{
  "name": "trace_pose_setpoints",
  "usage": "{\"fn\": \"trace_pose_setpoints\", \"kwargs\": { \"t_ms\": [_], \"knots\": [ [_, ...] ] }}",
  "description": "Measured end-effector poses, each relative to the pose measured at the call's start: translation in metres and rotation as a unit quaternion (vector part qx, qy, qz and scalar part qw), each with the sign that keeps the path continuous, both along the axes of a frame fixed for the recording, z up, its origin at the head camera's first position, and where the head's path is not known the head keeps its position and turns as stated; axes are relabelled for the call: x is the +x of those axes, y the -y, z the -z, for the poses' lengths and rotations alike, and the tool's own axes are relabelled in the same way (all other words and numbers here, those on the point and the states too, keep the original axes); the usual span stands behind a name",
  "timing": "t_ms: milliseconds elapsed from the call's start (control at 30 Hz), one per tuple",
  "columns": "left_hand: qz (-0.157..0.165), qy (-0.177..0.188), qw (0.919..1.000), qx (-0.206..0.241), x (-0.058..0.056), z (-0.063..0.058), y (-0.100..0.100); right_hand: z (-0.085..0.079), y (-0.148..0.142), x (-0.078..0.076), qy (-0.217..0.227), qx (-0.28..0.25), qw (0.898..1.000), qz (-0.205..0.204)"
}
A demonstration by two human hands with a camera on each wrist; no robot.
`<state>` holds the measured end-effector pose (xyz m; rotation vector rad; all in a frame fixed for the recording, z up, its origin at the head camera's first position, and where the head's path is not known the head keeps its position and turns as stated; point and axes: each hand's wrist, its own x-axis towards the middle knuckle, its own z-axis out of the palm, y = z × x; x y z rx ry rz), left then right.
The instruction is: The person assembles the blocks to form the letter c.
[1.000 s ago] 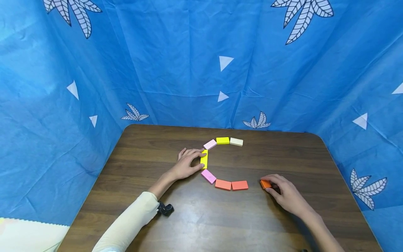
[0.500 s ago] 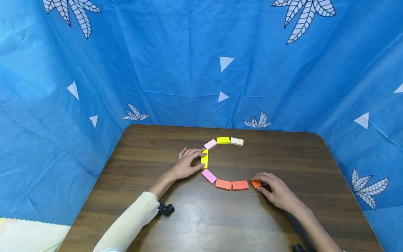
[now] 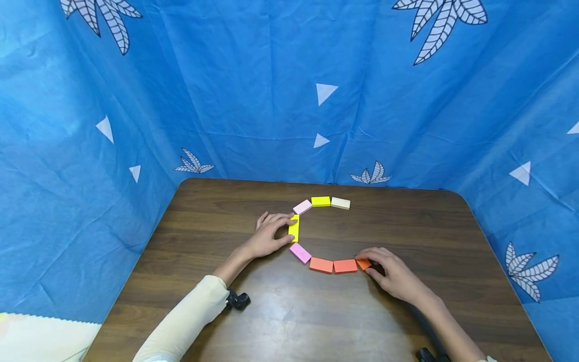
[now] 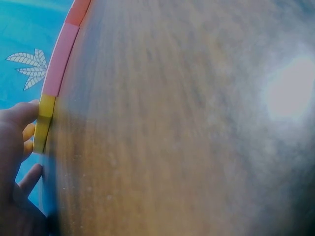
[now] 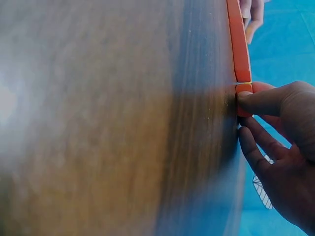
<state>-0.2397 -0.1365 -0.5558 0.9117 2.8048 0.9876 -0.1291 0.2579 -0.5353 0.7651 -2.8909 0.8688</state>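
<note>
My left hand pinches a yellow block by its two ends, thumb at the near end. In the left wrist view that yellow block lies against a pink block. At the right, my right hand holds a small orange block between thumb and fingers, partly covered by them. The orange block meets the right end of a red block. In the right wrist view the thumb presses the orange block's near face, and a thin seam parts the two blocks.
The blocks form a curve open to the right: pink and coral below, pale pink, yellow and cream above. They lie on a dark wooden table. A blue cloth hangs behind.
My right hand has slid left across the table with the orange block, closing the gap to the red block. The left hand stays on the yellow block.
</note>
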Motion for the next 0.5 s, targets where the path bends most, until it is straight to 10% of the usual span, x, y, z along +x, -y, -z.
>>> {"fn": "trace_pose_setpoints", "kwargs": {
  "t_ms": [500],
  "knots": [
    [0.004,0.013,0.9999,0.007,0.0013,0.001,0.0016,0.0017,0.0011,0.0026,0.009,0.007,1.0,0.009]
  ]
}}
